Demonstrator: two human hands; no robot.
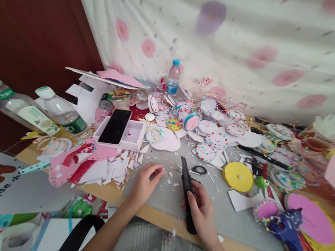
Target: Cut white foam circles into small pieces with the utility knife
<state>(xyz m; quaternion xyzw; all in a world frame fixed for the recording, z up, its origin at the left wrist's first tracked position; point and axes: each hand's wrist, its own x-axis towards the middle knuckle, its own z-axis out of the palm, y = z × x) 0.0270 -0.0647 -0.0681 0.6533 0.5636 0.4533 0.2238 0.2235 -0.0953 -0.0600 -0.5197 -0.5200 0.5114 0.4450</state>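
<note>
My right hand (pixel 202 204) is wrapped round a black utility knife (pixel 188 189), its blade end pointing away from me over the grey cutting mat (pixel 170 205). Beside it, my left hand (pixel 146 182) hovers over the mat's left part with fingers curled and tips together. Whatever may be between those fingertips is too small to make out. Small white paper scraps (pixel 169 182) lie between the hands. Just beyond the knife tip is a dark ring-shaped handle (pixel 199 170). A yellow disc (pixel 237 176) sits to the right of the knife.
Many decorated paper discs (pixel 208 139) are heaped at the back. On the left are a phone (pixel 115 126) on a white box (pixel 136 137), plastic bottles (pixel 60 112) and paper offcuts (pixel 111 169). A blue glue gun (pixel 301 246) and a pink disc (pixel 311 218) lie at right.
</note>
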